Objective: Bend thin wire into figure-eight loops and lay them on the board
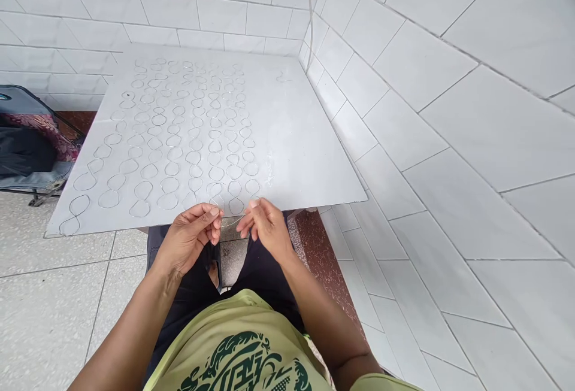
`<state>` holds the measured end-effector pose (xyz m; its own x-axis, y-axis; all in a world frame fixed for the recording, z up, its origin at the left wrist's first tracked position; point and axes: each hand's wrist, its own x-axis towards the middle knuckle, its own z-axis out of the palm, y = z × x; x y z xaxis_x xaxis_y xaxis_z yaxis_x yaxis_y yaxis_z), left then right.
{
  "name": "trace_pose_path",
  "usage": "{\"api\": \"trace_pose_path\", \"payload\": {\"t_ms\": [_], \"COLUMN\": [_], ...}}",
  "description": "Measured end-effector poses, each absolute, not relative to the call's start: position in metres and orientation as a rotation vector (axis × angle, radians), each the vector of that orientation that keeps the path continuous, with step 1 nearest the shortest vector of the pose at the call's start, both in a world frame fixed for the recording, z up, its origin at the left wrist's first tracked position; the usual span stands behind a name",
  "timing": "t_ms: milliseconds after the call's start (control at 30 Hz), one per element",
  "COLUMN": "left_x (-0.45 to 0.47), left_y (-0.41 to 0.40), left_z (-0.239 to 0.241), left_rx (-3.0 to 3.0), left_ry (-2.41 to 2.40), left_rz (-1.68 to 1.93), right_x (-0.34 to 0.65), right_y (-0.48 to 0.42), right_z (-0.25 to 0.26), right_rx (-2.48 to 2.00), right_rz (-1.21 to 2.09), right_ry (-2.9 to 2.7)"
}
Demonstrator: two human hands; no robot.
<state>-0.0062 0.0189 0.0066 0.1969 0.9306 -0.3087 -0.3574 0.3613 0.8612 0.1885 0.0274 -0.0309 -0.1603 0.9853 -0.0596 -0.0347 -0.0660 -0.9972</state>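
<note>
A thin clear strand point(232, 221) runs between my two hands just below the near edge of a white board point(296, 139). My left hand point(191, 238) pinches one end with curled fingers. My right hand point(265, 226) pinches the other end. Rows of several thin figure-eight wire loops point(179, 139) lie flat on the board, covering its left and middle parts. Both hands hover over my lap, close to the nearest row of loops.
White tiled walls rise behind the board and along the right side. A thin cord point(309, 14) hangs down in the corner. A grey and dark bag point(27, 145) rests on the speckled floor at the left. My legs are under the board.
</note>
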Motion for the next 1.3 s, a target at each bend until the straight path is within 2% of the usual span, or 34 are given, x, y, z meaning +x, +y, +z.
{"api": "trace_pose_path", "payload": {"t_ms": [100,300,433,600,1067,1300], "left_x": [-0.01,-0.01,-0.008,-0.003,0.009,0.003], "left_y": [0.021,0.024,0.024,0.02,0.003,0.004], "left_z": [0.01,0.016,0.015,0.013,0.013,0.006], "left_rx": [0.815,1.011,1.025,0.991,0.956,0.823], "left_ry": [0.987,0.996,1.0,1.0,1.096,1.029], "left_rz": [0.909,0.719,0.686,0.648,0.691,0.836], "right_x": [0.213,0.226,0.218,0.217,0.212,0.231], "right_y": [0.042,0.075,0.084,0.083,0.08,0.071], "right_z": [-0.003,0.057,0.066,0.057,0.033,0.038], "right_rx": [-1.147,-0.645,-0.397,-0.41,-0.718,-0.99], "right_rz": [0.943,0.257,0.009,-0.177,-0.012,0.505], "right_ry": [-1.604,-2.629,-2.912,-2.926,-2.741,-2.339]}}
